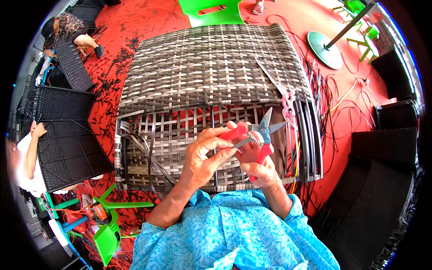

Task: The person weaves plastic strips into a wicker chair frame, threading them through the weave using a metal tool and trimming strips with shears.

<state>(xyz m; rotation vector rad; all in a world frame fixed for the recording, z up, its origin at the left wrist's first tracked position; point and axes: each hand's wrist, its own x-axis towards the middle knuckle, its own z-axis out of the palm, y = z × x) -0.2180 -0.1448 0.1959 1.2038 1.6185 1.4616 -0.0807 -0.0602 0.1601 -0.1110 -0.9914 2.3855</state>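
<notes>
Your left hand (pixel 204 155), fingers half curled, pinched one red handle of the pruners (pixel 263 130); your right hand (pixel 266 173) closed round the other, blades spread beyond both. They seemed light, stiff and springy, safest gripped by the handles.

You have a pair of pruning shears (pixel 264 131) with red handles and dark grey-blue blades, your left hand (pixel 204 155) at one handle and your right hand (pixel 263 172) at the other; the blades stand apart, their tips pointing away from you, and a coil spring shows between the handles. Beneath them, before you, is a boxy wicker piece (pixel 202 67) of mottled grey and brown strips, closely woven across its far face, while the nearer part shows an opening with dark frame bars, looser weave inside, and loose strips (pixel 154 158) trailing at its left.
</notes>
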